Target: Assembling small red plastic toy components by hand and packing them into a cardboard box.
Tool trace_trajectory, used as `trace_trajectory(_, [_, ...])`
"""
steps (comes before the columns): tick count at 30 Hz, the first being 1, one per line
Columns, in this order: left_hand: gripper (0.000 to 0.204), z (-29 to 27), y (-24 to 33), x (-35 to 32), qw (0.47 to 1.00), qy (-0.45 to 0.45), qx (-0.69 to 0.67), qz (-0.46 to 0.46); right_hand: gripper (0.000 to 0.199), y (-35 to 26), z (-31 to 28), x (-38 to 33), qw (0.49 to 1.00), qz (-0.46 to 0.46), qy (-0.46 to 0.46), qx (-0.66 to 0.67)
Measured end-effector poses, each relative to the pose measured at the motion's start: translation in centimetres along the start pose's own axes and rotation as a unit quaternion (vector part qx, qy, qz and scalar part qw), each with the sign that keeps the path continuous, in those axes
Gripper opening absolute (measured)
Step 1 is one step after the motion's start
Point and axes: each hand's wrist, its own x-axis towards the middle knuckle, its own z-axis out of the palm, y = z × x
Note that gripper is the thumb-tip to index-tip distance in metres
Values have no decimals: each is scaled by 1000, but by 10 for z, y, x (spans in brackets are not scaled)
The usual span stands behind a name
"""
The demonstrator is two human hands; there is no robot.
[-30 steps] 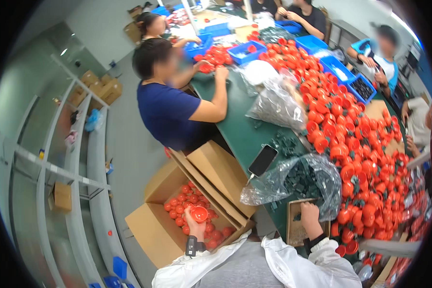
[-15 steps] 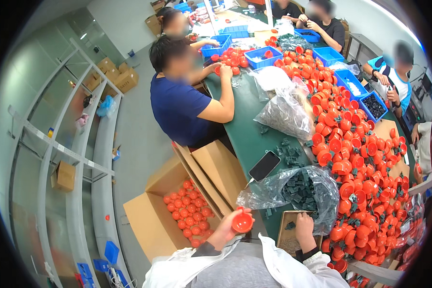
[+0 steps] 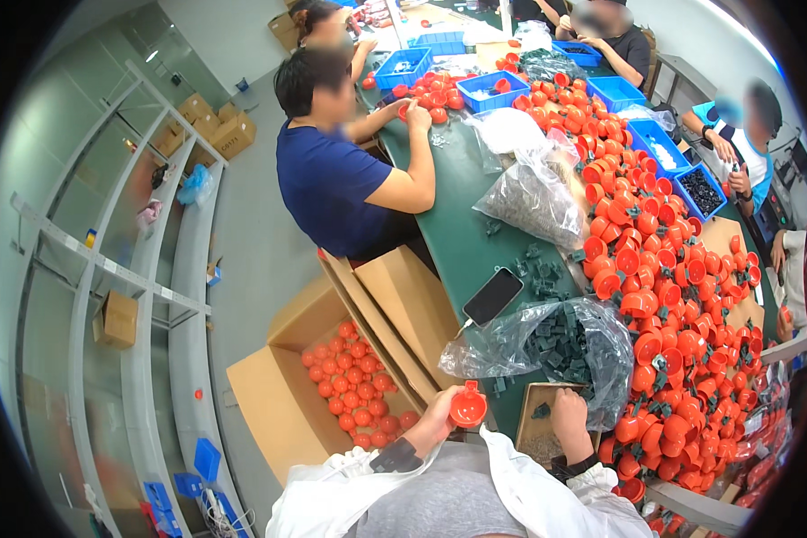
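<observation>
Two hands busy; left hand (image 3: 432, 414) fingers pinching orange cup (image 3: 467, 408); right hand (image 3: 571, 421) fingers curled in tray (image 3: 529, 439).

Orange plastic cup (image 3: 467, 408): round, open mouth facing up, held in left hand (image 3: 439, 414) at near desk edge. Small cardboard tray (image 3: 536, 429): flat on desk, right hand (image 3: 572, 421) resting on it.
</observation>
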Motion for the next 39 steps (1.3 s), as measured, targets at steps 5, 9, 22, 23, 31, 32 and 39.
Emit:
trace_trajectory(5, [30,3,-2,-2,998,9,48,25,9,-7,-16,1,998,4,4,67])
trace_trajectory(9, [27,9,-1,-3,997,24,69,27,10,-5,-13,-5,992,19,34,121])
trace_trajectory(22, [20,28,14,5,933,22,215,288,17,-39,-80,15,843,37,-52,535])
trace_trajectory(23, [21,33,25,5,932,19,205,299,18,-42,-96,22,811,26,-71,581])
trace_trajectory(31, [20,71,47,-17,951,-6,139,274,15,-29,-169,70,713,12,163,681])
trace_trajectory(32, [20,72,45,-19,953,-3,141,270,15,-38,-168,65,712,12,100,695])
trace_trajectory(39, [19,87,40,-29,949,-21,136,283,12,-84,-124,52,672,-25,-64,738])
